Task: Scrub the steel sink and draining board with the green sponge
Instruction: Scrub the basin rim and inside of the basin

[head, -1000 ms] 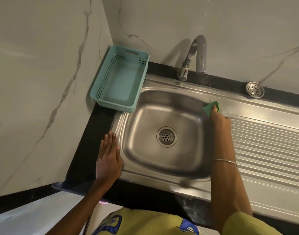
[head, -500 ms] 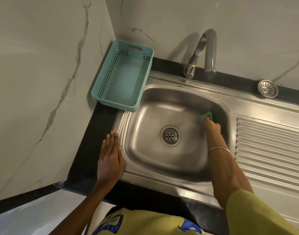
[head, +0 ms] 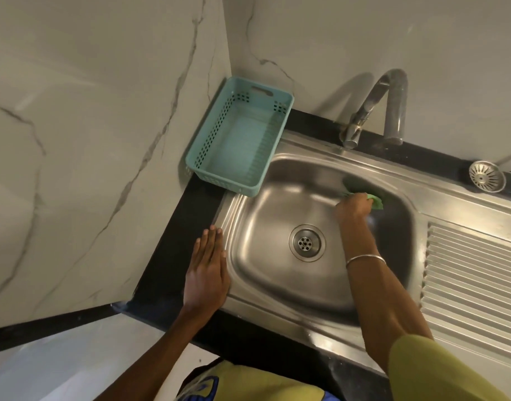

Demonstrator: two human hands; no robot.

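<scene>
— Bracing flat on the counter (head: 173, 227) edge, the left hand (head: 206, 273) has straight fingers and holds nothing. If the steel there is wet, could it slide?

— It could, and then the person's weight would tip toward the sink (head: 248, 256). Further right, the right hand (head: 353, 208) has its grip curled round the green sponge (head: 376, 201), pressed to the basin's back wall.

— Any risk there?

— A hard stroke upward might bang knuckles on the tap (head: 375, 108) — and the draining board (head: 474, 273), further right, looks untouched.
</scene>
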